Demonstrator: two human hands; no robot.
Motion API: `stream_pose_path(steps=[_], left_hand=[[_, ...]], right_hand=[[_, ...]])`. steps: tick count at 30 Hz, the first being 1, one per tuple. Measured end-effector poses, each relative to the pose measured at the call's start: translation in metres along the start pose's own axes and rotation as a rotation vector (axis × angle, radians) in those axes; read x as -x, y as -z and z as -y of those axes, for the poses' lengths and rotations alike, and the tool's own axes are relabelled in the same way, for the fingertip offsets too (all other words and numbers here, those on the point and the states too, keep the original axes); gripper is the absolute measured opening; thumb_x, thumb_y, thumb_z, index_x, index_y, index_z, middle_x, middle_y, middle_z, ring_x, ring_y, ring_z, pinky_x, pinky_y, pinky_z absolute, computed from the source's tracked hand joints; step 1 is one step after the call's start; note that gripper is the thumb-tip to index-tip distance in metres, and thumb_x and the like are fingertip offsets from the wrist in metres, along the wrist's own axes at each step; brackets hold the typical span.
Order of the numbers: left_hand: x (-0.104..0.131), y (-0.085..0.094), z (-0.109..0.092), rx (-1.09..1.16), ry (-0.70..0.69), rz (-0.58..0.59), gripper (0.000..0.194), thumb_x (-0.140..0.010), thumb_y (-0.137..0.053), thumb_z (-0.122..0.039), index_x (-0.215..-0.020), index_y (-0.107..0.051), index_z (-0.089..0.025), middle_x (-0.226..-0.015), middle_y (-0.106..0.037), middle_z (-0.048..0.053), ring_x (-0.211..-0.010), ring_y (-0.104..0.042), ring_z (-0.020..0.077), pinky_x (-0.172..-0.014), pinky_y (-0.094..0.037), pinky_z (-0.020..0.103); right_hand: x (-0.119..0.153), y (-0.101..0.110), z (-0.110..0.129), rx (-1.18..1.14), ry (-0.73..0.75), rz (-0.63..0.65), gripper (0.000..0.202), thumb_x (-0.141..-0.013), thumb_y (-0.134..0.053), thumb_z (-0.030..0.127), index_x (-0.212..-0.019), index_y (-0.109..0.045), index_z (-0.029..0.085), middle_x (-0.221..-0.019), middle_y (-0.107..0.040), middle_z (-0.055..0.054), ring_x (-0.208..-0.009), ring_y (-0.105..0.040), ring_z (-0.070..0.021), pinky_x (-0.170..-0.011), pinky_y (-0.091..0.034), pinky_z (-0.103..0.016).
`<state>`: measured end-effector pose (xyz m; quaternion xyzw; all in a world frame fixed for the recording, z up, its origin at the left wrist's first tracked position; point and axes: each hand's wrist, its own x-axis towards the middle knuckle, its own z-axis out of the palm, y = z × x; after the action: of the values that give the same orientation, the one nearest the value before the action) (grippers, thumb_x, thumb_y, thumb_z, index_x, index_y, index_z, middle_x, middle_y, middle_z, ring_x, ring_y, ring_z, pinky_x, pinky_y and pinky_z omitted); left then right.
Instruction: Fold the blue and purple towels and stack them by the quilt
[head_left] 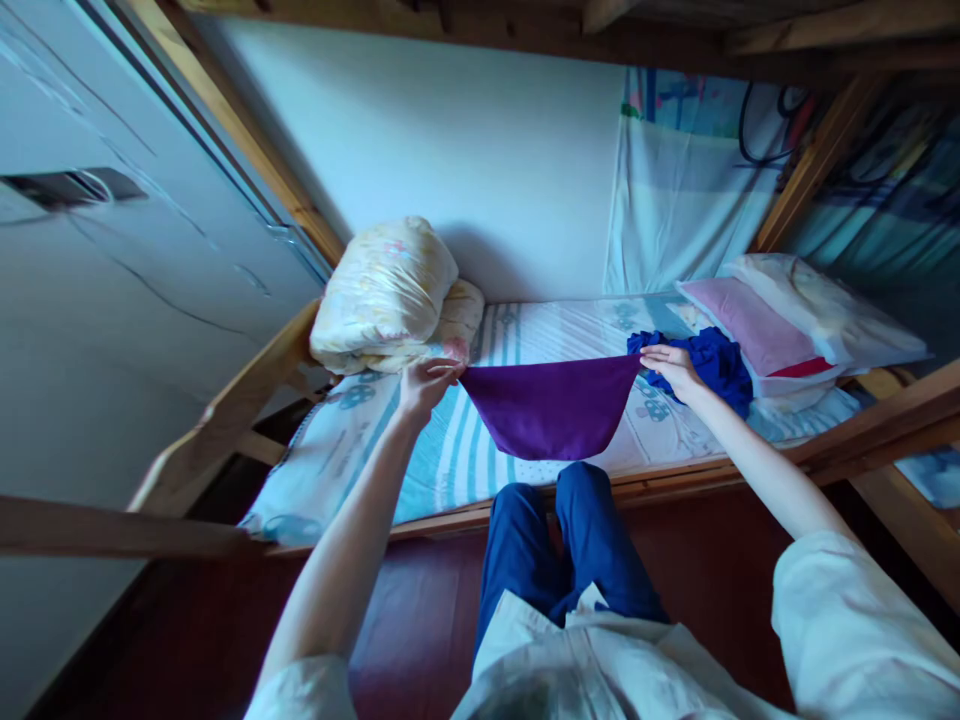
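Observation:
A purple cloth (pixel 553 410) hangs stretched between my two hands above the lower bunk, its top edge nearly level and its lower edge sagging in a curve. My left hand (pixel 429 388) pinches its upper left corner, close to the folded quilt. At the upper right corner, my right hand (pixel 673 370) has the cloth between thumb and fingers. Behind that hand a crumpled dark blue cloth (pixel 716 365) lies on the bed. What kind of item the purple cloth is, I cannot tell.
A yellow-white quilt (pixel 386 290) is heaped at the bed's left end. Pillows (pixel 757 325) are stacked at the right. The striped sheet (pixel 442 455) covers the mattress. A wooden rail (pixel 885 420), bedposts and the upper bunk frame (pixel 510 35) surround the space.

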<state>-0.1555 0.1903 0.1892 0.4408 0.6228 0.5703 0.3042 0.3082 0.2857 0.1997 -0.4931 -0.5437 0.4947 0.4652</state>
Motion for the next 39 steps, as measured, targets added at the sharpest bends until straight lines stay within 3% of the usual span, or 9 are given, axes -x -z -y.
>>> stream_pose_path(steps=[4,7,13,17,21,25,28,31,39], left_hand=[[-0.036,-0.024,0.034,-0.017,0.082,-0.051,0.046,-0.050,-0.087,-0.049,-0.075,-0.073,-0.014,-0.060,-0.070,0.006,-0.057,-0.065,0.0178,-0.052,-0.047,0.024],[-0.073,-0.043,0.041,-0.043,0.090,-0.118,0.041,-0.054,-0.084,-0.047,-0.075,-0.072,-0.014,-0.061,-0.070,0.006,-0.058,-0.066,0.0188,-0.052,-0.048,0.025],[-0.117,-0.055,0.045,0.015,-0.187,-0.160,0.041,-0.063,-0.077,-0.053,-0.080,-0.070,-0.016,-0.076,-0.073,0.007,-0.071,-0.068,0.0179,-0.067,-0.055,0.028],[-0.091,-0.057,0.086,-0.077,-0.186,-0.190,0.035,-0.069,-0.070,-0.052,-0.077,-0.063,-0.019,-0.082,-0.070,0.005,-0.081,-0.066,0.0171,-0.069,-0.053,0.024],[-0.031,-0.069,0.155,-0.238,0.021,-0.185,0.024,-0.076,-0.064,-0.044,-0.078,-0.059,-0.021,-0.082,-0.067,0.005,-0.084,-0.064,0.0188,-0.060,-0.046,0.021],[0.030,-0.080,0.230,-0.365,0.218,-0.083,0.015,-0.077,-0.062,-0.036,-0.080,-0.057,-0.022,-0.087,-0.071,0.006,-0.080,-0.065,0.0188,-0.068,-0.051,0.026],[0.060,-0.081,0.272,-0.450,0.355,0.086,0.014,-0.075,-0.064,-0.032,-0.085,-0.059,-0.023,-0.086,-0.075,0.004,-0.076,-0.068,0.0196,-0.073,-0.052,0.029],[0.071,-0.080,0.295,-0.497,0.479,0.167,0.022,-0.077,-0.066,-0.034,-0.095,-0.061,-0.022,-0.087,-0.078,0.007,-0.077,-0.071,0.0217,-0.073,-0.052,0.030],[0.060,-0.084,0.317,-0.506,0.541,0.088,0.027,-0.078,-0.065,-0.029,-0.103,-0.062,-0.020,-0.091,-0.079,0.010,-0.085,-0.075,0.0225,-0.073,-0.052,0.028]], right_hand=[[-0.039,-0.029,-0.028,0.024,-0.044,-0.047,0.026,-0.062,-0.089,0.024,-0.080,-0.072,0.017,-0.082,-0.077,-0.006,-0.076,-0.071,-0.0181,-0.072,-0.056,-0.029],[-0.077,-0.055,-0.038,0.050,0.012,-0.144,0.020,-0.065,-0.084,0.024,-0.076,-0.068,0.018,-0.082,-0.077,-0.007,-0.078,-0.071,-0.0192,-0.076,-0.056,-0.031],[-0.121,-0.073,-0.056,0.142,0.329,-0.294,0.026,-0.079,-0.067,0.039,-0.092,-0.070,0.018,-0.103,-0.078,-0.012,-0.087,-0.069,-0.0210,-0.075,-0.053,-0.030],[-0.107,-0.066,-0.106,0.216,0.311,-0.249,0.031,-0.079,-0.061,0.042,-0.094,-0.071,0.017,-0.103,-0.077,-0.013,-0.085,-0.068,-0.0211,-0.072,-0.051,-0.029],[-0.067,-0.060,-0.185,0.318,0.152,-0.196,0.029,-0.079,-0.059,0.042,-0.086,-0.072,0.017,-0.090,-0.077,-0.010,-0.081,-0.067,-0.0218,-0.072,-0.051,-0.030],[-0.019,-0.060,-0.261,0.451,-0.072,-0.114,0.017,-0.077,-0.057,0.030,-0.075,-0.070,0.021,-0.083,-0.078,-0.007,-0.082,-0.070,-0.0228,-0.080,-0.055,-0.034],[0.006,-0.063,-0.301,0.480,-0.173,-0.039,0.009,-0.069,-0.061,0.022,-0.063,-0.067,0.022,-0.071,-0.075,-0.004,-0.073,-0.071,-0.0225,-0.076,-0.058,-0.034],[0.014,-0.066,-0.324,0.480,-0.246,-0.008,0.005,-0.063,-0.066,0.020,-0.058,-0.066,0.022,-0.064,-0.073,-0.002,-0.067,-0.072,-0.0217,-0.068,-0.059,-0.032],[-0.005,-0.062,-0.352,0.421,-0.311,-0.052,0.003,-0.063,-0.066,0.020,-0.064,-0.063,0.021,-0.073,-0.076,-0.005,-0.077,-0.076,-0.0236,-0.073,-0.061,-0.034]])
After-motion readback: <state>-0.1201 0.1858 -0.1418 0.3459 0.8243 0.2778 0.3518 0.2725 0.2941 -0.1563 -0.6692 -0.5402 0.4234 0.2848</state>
